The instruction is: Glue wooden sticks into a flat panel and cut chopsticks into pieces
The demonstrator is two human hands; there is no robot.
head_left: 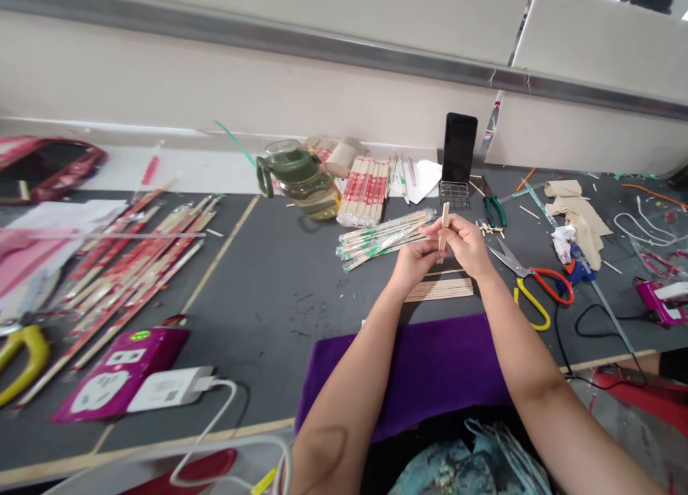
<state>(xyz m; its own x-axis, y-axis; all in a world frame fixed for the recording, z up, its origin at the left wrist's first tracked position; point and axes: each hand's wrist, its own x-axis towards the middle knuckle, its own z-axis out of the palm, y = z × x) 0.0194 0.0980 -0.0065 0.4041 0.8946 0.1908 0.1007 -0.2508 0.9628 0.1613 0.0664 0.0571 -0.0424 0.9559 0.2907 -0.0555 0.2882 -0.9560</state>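
Observation:
A small upright bundle of wooden chopsticks [444, 223] is pinched between both hands above the table. My left hand [416, 261] grips its lower part, fingers closed. My right hand [466, 243] holds it higher up, thumb and fingers pressed against the wood. Just under the hands, a flat row of bare wooden sticks [441, 289] lies side by side on the dark tabletop. Left of them are several chopsticks in clear wrappers with green print [379, 241]. Closer to me, a purple cloth [430, 366] is spread beneath my forearms.
Scissors with red and yellow handles [532, 276], a blue glue gun [580, 267] and green-handled pliers [491, 207] lie to the right. A phone [459, 147] stands at the back. A jug [301, 180] is behind left; red-wrapped chopsticks [129, 266] and a purple power strip [123, 369] lie left.

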